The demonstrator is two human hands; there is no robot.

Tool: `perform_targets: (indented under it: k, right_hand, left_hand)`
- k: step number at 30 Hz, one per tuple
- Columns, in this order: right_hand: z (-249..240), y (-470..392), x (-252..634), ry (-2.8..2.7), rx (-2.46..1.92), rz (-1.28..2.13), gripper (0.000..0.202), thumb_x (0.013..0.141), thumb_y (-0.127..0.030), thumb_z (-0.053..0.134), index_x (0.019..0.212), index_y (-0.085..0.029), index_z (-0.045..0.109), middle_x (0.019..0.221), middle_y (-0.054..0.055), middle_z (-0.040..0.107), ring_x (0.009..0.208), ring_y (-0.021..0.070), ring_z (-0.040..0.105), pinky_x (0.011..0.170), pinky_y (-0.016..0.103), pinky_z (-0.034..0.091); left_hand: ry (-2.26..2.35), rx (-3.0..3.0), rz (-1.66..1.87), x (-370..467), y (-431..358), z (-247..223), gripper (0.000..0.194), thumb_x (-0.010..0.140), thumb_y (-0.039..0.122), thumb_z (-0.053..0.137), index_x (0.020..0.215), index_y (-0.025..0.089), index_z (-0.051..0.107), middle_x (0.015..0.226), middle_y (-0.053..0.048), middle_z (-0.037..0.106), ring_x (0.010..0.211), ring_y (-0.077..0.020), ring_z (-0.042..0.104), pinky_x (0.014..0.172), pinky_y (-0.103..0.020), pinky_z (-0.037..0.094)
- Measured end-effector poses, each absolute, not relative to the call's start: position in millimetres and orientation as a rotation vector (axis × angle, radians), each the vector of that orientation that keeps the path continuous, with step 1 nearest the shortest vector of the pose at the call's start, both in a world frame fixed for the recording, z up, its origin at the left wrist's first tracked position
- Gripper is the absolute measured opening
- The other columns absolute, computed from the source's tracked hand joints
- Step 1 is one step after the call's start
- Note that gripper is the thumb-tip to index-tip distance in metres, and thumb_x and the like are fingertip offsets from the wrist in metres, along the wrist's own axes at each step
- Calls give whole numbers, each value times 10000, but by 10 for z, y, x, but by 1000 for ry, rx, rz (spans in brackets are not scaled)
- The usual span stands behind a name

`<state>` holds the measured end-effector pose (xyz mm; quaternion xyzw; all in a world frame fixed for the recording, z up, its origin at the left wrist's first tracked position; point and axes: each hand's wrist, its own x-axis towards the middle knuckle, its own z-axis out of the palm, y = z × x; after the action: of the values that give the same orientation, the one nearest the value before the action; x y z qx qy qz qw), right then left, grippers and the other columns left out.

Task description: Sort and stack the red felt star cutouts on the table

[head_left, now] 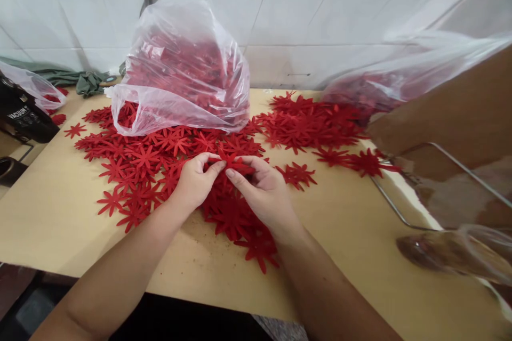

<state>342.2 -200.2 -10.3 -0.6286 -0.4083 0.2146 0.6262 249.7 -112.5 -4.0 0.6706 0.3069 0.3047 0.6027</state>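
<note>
My left hand [199, 178] pinches the left side of a red flower-shaped cutout [231, 161] between thumb and fingertips. On its other side, my right hand [264, 186] grips the same cutout, its thumb pointing toward the left thumb. Below and between the hands, a heap of red cutouts [234, 216] with pointed petals lies on the table [340, 261]. A wider pile of red cutouts [148, 157] spreads to the left, under the front of a clear plastic bag [192, 80] full of more.
Another red pile [312, 122] lies at the back right beside a second plastic bag [372, 82]. A brown board [452, 133], a bent metal wire [468, 170] and a clear plastic cup [460, 253] stand on the right. A black vacuum flask [24, 106] is far left. White tiles [288, 5] form the wall.
</note>
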Motion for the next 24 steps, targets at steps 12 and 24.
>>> perform_targets:
  k: [12,24]
  right_hand:
    - [-25,-2057,3546,-796,-1491,347,105,742,-297,575,733,-197,542,645,-12,525,569,107,484,536,248,423]
    - [-62,-2021,3705,-516,-1189,486,210,691,-353,634,696,-221,471,607,-47,466,497,74,439,451,203,386]
  left_hand:
    - [796,1667,725,2474,-1045,-58,158,793,276,486,672,177,464,602,45,479,590,-89,444,638,-232,375]
    - [732,1512,730,2475,-1049,-63,131,740,277,547,688,164,508,632,44,510,592,-77,448,618,-212,371]
